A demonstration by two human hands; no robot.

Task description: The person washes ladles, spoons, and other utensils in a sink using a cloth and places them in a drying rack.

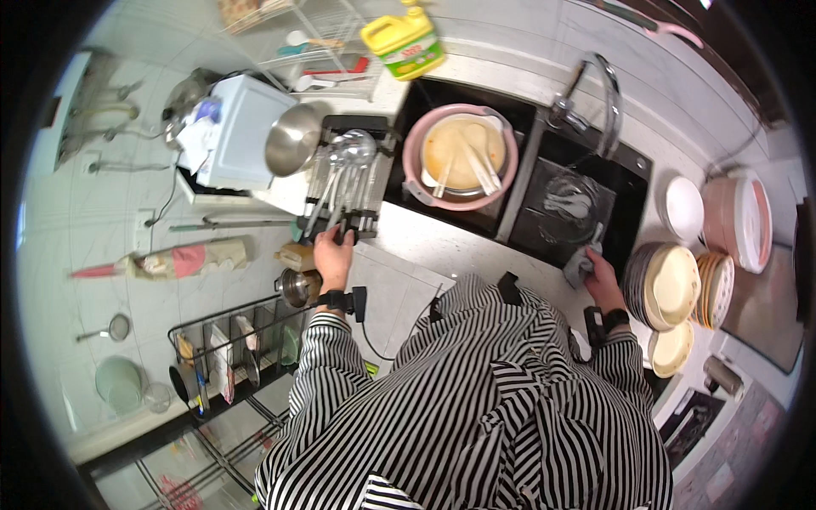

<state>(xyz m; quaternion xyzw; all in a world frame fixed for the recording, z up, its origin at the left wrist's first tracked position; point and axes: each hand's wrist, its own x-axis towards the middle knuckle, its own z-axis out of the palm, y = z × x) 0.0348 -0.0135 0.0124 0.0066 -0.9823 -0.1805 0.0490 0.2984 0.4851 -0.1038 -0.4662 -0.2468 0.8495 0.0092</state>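
Note:
My left hand (334, 255) is at the near end of a dark utensil rack (354, 121), its fingers around a dark handle end. Ladles and other metal utensils (349, 159) lie on that rack. My right hand (600, 275) grips a grey cloth (580, 268) at the near rim of the right sink basin. Spoons (570, 203) lie in water in this basin (535, 223). In the left basin, a pink tub (411, 150) holds a bowl of cloudy liquid (456, 146) with pale spoons (478, 167) in it.
Stacked plates and dishes (672, 287) stand right of the sink, near a white bowl (683, 207) and a pink lidded container (730, 210). A faucet (574, 115) rises behind the sink. A yellow detergent jug (405, 44), steel bowl (293, 140) and wire rack (210, 325) are on the left.

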